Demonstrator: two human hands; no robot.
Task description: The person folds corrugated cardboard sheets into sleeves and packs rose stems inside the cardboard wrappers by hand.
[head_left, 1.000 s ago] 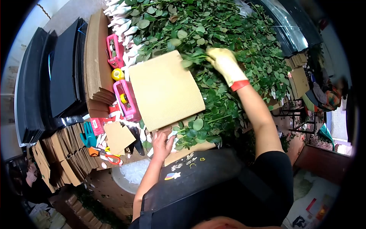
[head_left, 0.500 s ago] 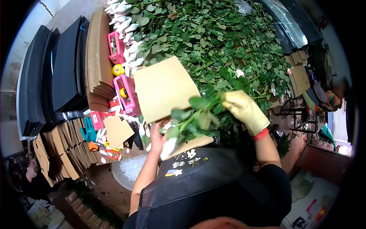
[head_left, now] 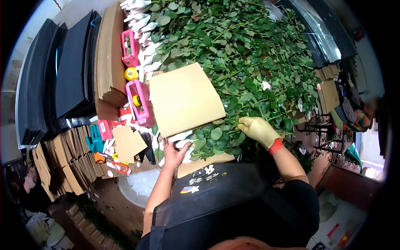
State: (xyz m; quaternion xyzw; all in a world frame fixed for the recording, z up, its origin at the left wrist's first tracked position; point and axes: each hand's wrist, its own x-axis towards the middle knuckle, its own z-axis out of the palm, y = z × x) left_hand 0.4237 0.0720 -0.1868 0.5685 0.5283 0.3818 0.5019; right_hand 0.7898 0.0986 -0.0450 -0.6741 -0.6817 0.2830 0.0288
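My bare left hand is at the lower left corner of a folded sheet of corrugated cardboard, thumb and fingers apart, beside white-sleeved flower heads. Leafy rose stems run rightward from these heads, between the upper cardboard and its lower flap. At the stem side, my right hand, in a pale yellow rubber glove with a red wristband, is closed round a rose stem. Its fingertips are partly hidden by the glove and leaves.
A large heap of leafy roses covers the table beyond. Pink tape dispensers, a yellow tape roll, orange scissors and a teal glove lie left. Black sheets and cardboard stacks stand further left.
My right hand has come down slightly, and the blurred rose it carried now lies with the others on the cardboard. My left hand's thumb has spread beside the white-sleeved heads.
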